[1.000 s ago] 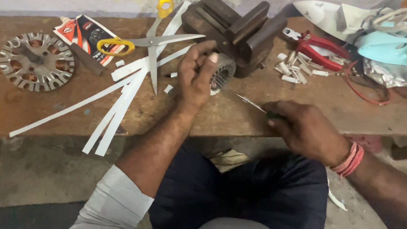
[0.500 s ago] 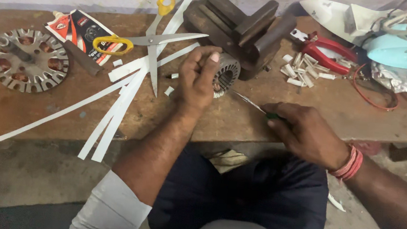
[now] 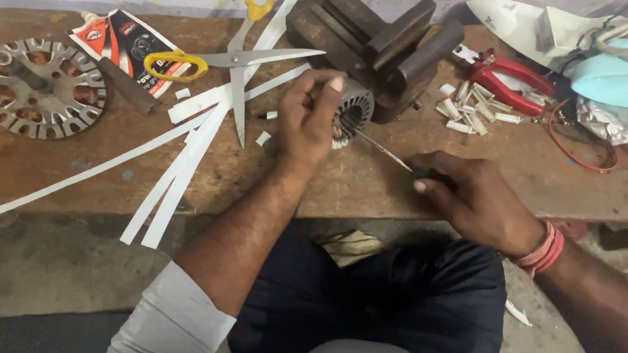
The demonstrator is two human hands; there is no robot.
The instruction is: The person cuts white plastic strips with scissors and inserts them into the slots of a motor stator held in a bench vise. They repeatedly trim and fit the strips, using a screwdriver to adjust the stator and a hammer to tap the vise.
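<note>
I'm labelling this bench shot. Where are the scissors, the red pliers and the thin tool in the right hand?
Scissors (image 3: 242, 60), head view: on the blades near the pivot.
Red pliers (image 3: 510, 86), head view: on a red handle.
Thin tool (image 3: 381, 147), head view: mid-shaft, between right hand and ribbed metal ring.

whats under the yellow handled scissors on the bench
Long white paper strips lie fanned under the scissors, on the wooden bench. What lies beneath the strips themselves is covered.

Worn wooden bench — scissors, paper strips, vise

Worn matt wood bench; ribbed metal stator; paper strips.
</note>
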